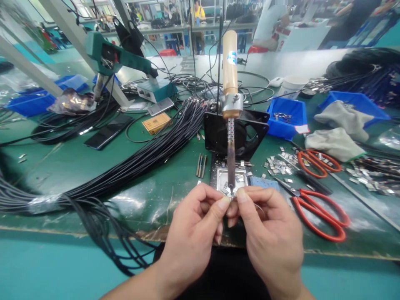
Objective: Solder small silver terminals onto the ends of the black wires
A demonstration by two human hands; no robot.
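Observation:
A soldering iron [230,66] with a pale tan handle is clamped upright, its tip pointing down between my fingertips. My left hand [192,229] is closed in a pinch just below the tip; the tiny piece in it is mostly covered by the fingers. Thumb and forefinger of my right hand [273,233] are pressed together right beside it, almost touching the left ones. A thin wire [260,209] loops out from the right fingers. Beneath the tip lies a small metal tray [222,177] with little metal pieces, and a blue sponge [264,182] sits right of it.
Behind the iron stands a black fan [215,135]. A thick bundle of black cables [150,160] crosses the left side. Orange-handled scissors [325,214] lie close to my right hand, with a second pair [318,162] beyond. Further back are a blue bin [286,125] and a phone [108,132].

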